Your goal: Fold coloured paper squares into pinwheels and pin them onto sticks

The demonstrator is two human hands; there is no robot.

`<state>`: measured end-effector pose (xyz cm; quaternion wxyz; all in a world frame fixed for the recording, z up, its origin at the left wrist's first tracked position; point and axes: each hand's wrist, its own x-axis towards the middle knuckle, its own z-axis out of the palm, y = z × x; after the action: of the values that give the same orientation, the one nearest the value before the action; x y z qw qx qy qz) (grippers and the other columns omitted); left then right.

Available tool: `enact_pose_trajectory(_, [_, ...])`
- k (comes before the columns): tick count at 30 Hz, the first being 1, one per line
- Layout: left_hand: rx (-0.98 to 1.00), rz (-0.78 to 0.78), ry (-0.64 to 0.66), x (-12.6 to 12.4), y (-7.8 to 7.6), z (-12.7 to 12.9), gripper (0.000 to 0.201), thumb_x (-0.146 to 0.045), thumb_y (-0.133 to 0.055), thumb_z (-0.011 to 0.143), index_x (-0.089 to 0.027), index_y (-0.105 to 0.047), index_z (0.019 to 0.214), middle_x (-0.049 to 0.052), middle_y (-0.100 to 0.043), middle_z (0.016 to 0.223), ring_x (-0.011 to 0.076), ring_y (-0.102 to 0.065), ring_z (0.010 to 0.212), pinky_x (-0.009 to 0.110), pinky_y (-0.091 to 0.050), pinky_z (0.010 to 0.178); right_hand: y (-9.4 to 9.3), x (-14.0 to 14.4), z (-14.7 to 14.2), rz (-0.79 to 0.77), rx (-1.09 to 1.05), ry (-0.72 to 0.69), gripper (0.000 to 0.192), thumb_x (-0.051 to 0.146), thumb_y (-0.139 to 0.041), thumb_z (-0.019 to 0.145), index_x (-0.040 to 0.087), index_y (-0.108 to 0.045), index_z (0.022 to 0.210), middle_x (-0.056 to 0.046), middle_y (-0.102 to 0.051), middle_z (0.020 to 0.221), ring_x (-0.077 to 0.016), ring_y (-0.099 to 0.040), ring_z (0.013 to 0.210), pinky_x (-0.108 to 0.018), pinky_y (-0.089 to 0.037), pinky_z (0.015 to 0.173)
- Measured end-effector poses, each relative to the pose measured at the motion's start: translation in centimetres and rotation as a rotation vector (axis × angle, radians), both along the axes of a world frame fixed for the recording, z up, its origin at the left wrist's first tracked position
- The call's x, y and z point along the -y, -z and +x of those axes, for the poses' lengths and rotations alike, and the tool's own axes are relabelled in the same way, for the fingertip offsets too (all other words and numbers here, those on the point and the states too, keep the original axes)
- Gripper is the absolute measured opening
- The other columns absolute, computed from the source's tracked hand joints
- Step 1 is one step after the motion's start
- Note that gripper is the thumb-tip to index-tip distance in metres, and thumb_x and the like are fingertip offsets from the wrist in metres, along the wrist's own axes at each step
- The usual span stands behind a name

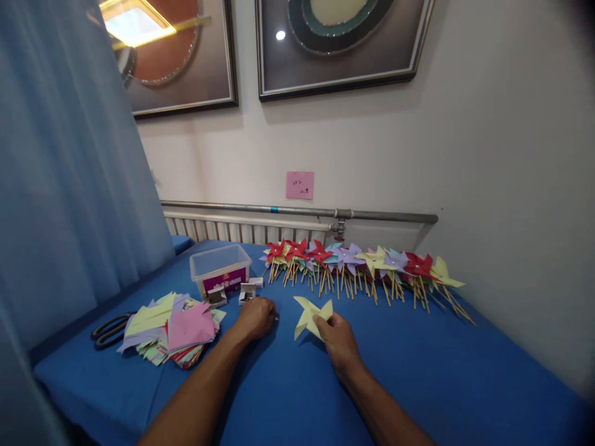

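My right hand (341, 344) pinches a pale yellow paper pinwheel head (305, 317) between thumb and fingers, just above the blue cloth. No stick shows on it. My left hand (258, 318) is closed, its fingers curled downward beside a small open white box (248, 292). A tiny shiny speck shows at its fingertips, too small to name. A second small box (216, 297) stands a little to the left, with dark contents. Behind these is a clear plastic tub (222, 262) with a purple label.
A pile of coloured paper pieces (191, 325) lies at left, with black-handled scissors (110, 331) half under it. Finished pinwheels on sticks (346, 259) form a long row along the back and right. A blue curtain (79, 161) hangs at left; a pipe (297, 211) runs along the wall.
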<state>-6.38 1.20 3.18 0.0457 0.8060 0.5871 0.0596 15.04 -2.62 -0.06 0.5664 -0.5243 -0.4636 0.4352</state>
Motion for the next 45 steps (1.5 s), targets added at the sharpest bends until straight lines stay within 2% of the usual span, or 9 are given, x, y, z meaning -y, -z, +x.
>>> enact_pose_trajectory(8, [0.08,-0.032,-0.041,0.0,-0.1,-0.3,0.037,-0.01,-0.051,0.083,-0.022,-0.074,0.108,0.011,-0.076,0.113,0.0271,-0.068,0.109,0.033,-0.048,0.09,-0.2,0.1,0.0,-0.015,0.033,0.021,0.035,0.046,-0.069,0.071,0.016,-0.076,0.088,-0.007,-0.079,0.078,-0.0245,-0.068,0.069,-0.031,-0.05,0.062])
enact_pose_trajectory(14, [0.096,-0.058,-0.084,-0.4,-0.1,-0.6,0.027,-0.013,-0.056,0.085,-0.022,-0.077,0.099,0.013,-0.077,0.111,0.0285,-0.068,0.11,0.034,-0.046,0.091,-0.4,0.3,0.0,-0.019,0.006,-0.002,0.037,0.048,-0.07,0.07,0.016,-0.075,0.09,-0.007,-0.078,0.08,-0.0256,-0.069,0.073,-0.032,-0.051,0.065])
enact_pose_trajectory(23, [0.024,-0.042,-0.116,-0.4,-0.1,-0.7,0.027,-0.016,-0.053,0.087,-0.019,-0.077,0.099,0.017,-0.076,0.108,0.0313,-0.069,0.108,0.035,-0.048,0.086,-0.5,0.2,0.0,-0.014,0.029,0.016,0.041,0.049,-0.07,0.07,0.015,-0.076,0.091,-0.005,-0.076,0.071,-0.0256,-0.069,0.072,-0.031,-0.051,0.062])
enact_pose_trajectory(36, [-0.069,-0.082,-0.228,-0.3,-0.5,-0.9,0.033,-0.022,-0.051,0.09,-0.011,-0.077,0.109,0.025,-0.074,0.115,0.0352,-0.071,0.109,0.039,-0.053,0.087,0.0,0.0,0.0,-0.015,-0.032,0.011,0.039,0.044,-0.071,0.07,0.014,-0.076,0.094,-0.007,-0.078,0.075,-0.027,-0.072,0.074,-0.032,-0.053,0.064])
enact_pose_trajectory(45, [-0.07,-0.109,-0.17,0.2,-1.1,-1.1,0.031,-0.018,-0.051,0.089,-0.009,-0.077,0.104,0.027,-0.074,0.112,0.0382,-0.07,0.109,0.041,-0.052,0.087,0.0,0.1,0.0,-0.024,-0.031,0.008,0.04,0.048,-0.07,0.07,0.015,-0.075,0.092,-0.007,-0.077,0.074,-0.0262,-0.071,0.071,-0.032,-0.052,0.061])
